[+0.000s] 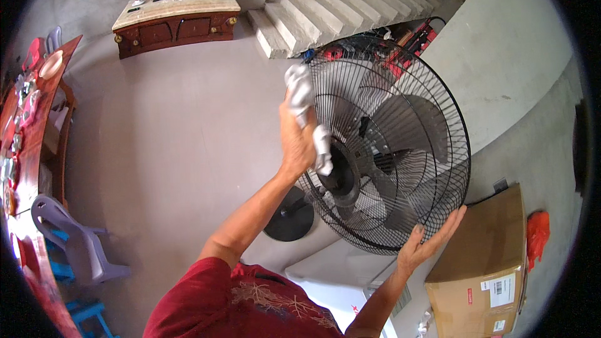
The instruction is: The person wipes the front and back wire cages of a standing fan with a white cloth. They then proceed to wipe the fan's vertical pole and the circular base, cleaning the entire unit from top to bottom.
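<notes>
A large black standing fan (416, 128) fills the middle right of the head view, its round wire guard tilted up toward me and dark blades showing inside. My left hand (295, 141) is closed on a crumpled white-and-grey cloth (300, 87), blurred by motion, at the left side of the guard. Cloth covers part of the fingers. At the guard's lower right rim, my right hand (429, 247) holds the edge between thumb and long, nearly straight fingers. The fan's round black base (291, 216) rests on the floor below, its pole mostly hidden.
Concrete stairs (338, 12) rise behind the fan. A cardboard box (479, 256) stands at the right, beside a red plastic bag (537, 238). A marble-topped cabinet (178, 22) is at the far left. A purple plastic chair (78, 238) stands by a wooden table (53, 100) at the left.
</notes>
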`<state>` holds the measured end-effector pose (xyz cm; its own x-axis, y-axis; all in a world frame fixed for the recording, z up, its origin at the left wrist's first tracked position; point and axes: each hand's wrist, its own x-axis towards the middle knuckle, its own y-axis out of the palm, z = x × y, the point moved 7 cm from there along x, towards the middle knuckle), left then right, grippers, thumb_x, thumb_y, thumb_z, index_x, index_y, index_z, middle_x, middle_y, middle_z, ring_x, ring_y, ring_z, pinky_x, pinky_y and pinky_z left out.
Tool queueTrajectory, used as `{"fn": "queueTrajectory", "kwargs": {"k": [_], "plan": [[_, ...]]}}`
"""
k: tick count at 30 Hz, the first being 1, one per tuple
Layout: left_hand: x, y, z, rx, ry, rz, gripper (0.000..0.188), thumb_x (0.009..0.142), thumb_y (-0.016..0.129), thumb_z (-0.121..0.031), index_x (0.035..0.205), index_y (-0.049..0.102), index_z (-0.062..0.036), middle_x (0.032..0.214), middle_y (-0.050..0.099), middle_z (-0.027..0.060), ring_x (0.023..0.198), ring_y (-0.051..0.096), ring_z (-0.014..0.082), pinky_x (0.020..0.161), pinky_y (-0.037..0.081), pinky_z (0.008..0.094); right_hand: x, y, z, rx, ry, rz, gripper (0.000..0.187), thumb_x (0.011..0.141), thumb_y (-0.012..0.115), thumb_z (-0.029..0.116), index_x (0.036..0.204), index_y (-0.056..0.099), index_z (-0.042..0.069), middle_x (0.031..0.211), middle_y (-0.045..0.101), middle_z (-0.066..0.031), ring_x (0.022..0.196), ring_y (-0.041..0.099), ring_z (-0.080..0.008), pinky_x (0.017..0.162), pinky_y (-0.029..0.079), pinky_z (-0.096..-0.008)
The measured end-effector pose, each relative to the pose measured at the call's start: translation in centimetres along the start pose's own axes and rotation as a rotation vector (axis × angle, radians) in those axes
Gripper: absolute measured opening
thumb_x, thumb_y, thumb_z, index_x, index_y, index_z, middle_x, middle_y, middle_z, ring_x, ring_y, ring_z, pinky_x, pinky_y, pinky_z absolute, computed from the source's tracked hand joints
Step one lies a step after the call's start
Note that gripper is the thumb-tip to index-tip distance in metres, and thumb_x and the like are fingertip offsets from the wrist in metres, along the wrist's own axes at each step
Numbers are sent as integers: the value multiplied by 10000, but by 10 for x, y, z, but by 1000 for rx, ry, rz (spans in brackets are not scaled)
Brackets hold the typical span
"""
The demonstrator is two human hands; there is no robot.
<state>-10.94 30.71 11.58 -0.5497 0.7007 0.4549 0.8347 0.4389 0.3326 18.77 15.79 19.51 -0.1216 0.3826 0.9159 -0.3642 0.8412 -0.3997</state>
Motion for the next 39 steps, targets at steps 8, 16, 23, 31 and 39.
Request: {"fn": "queueTrajectory", "kwargs": {"k": [8, 16, 23, 31, 39], "plan": [[-130, 65, -95, 426, 652, 150, 647, 637, 667, -46, 1268, 538, -114, 1116, 480, 188, 973, 494, 312, 780, 419, 389, 2, -1, 3, 39, -48, -11, 607, 950, 428, 368, 1363, 322, -64, 1428, 289, -265, 1315, 304, -412, 1062, 263, -486], [-220, 60, -49, 529, 820, 273, 550, 688, 644, -224, 1226, 580, -319, 1018, 441, 54, 967, 442, 236, 736, 362, 397, 1, -6, 1, 59, -80, 26, 583, 939, 475, 308, 1372, 321, -51, 1442, 281, -245, 1317, 308, -388, 1064, 265, -470], [-120, 39, -67, 681, 655, -166, 598, 618, 672, -55, 1207, 590, -119, 1056, 475, 135, 973, 480, 300, 805, 408, 385, -2, -4, -3, 86, -120, -24, 607, 947, 454, 368, 1356, 337, -64, 1427, 288, -268, 1309, 314, -409, 1052, 282, -489], [-71, -22, 99, 354, -269, -332, 446, 906, 493, -177, 1315, 372, -44, 1096, 458, 208, 994, 444, 361, 846, 388, 444, 1, -2, 4, 27, -132, -19, 606, 953, 436, 369, 1364, 324, -62, 1431, 279, -265, 1317, 306, -401, 1058, 289, -496], [-146, 34, -19, 351, 302, -55, 575, 687, 667, -98, 1247, 567, -176, 1092, 453, 138, 1035, 460, 323, 831, 401, 399, -3, 1, 0, 12, -108, -35, 604, 948, 447, 362, 1379, 315, -39, 1439, 287, -245, 1329, 294, -376, 1084, 236, -481]]}}
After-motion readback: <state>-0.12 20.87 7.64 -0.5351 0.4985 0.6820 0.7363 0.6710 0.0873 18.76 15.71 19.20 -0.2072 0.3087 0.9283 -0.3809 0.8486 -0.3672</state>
